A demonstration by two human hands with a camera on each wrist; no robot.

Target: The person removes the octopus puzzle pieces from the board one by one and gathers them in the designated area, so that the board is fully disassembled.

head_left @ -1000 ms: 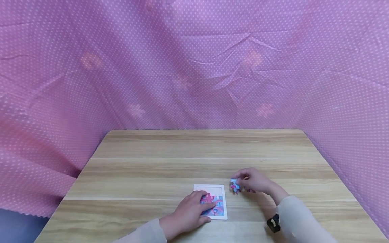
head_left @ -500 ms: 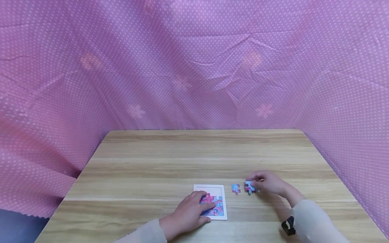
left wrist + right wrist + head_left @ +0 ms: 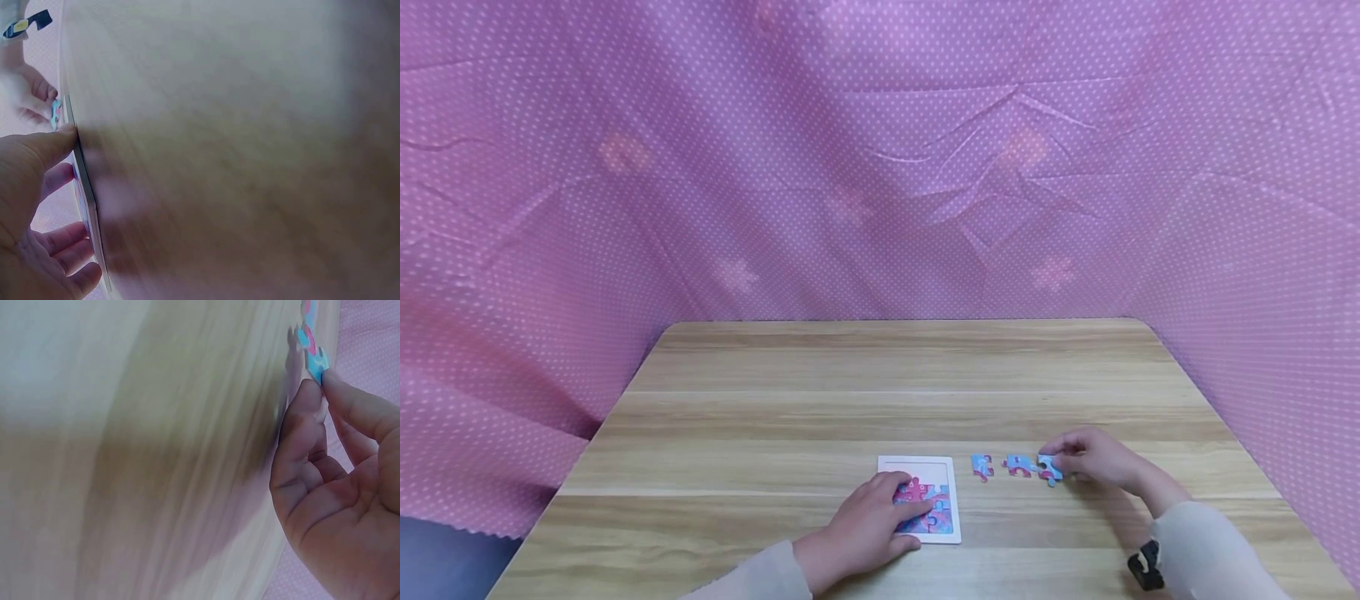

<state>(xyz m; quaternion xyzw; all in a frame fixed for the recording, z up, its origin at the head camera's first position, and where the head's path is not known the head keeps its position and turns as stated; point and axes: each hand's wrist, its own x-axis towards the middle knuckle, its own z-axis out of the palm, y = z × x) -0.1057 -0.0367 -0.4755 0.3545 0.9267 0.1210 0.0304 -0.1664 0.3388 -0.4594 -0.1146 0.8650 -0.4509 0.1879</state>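
My left hand (image 3: 865, 521) rests flat over a white-rimmed puzzle board (image 3: 917, 468), fingers spread across its pink and blue pieces. In the left wrist view the thumb (image 3: 59, 142) touches the board's edge. The board's far part shows bare white. To its right, my right hand (image 3: 1093, 462) pinches a light-blue puzzle piece (image 3: 1049, 470) between thumb and fingers, close over the table. Beside it lie a blue and pink puzzle piece (image 3: 1018, 465) and, nearer the board, another piece (image 3: 981, 467). The right wrist view shows the pinched piece (image 3: 317, 362) at the fingertips.
The wooden table (image 3: 775, 400) stretches around the hands on all sides. A pink dotted curtain (image 3: 880, 208) hangs behind and along both sides. A black strap (image 3: 1146, 567) sits on the right wrist.
My right hand has moved rightward in steps, leaving first one puzzle piece, then a second, in a row on the table. It now pinches a third. My left hand has stayed still.
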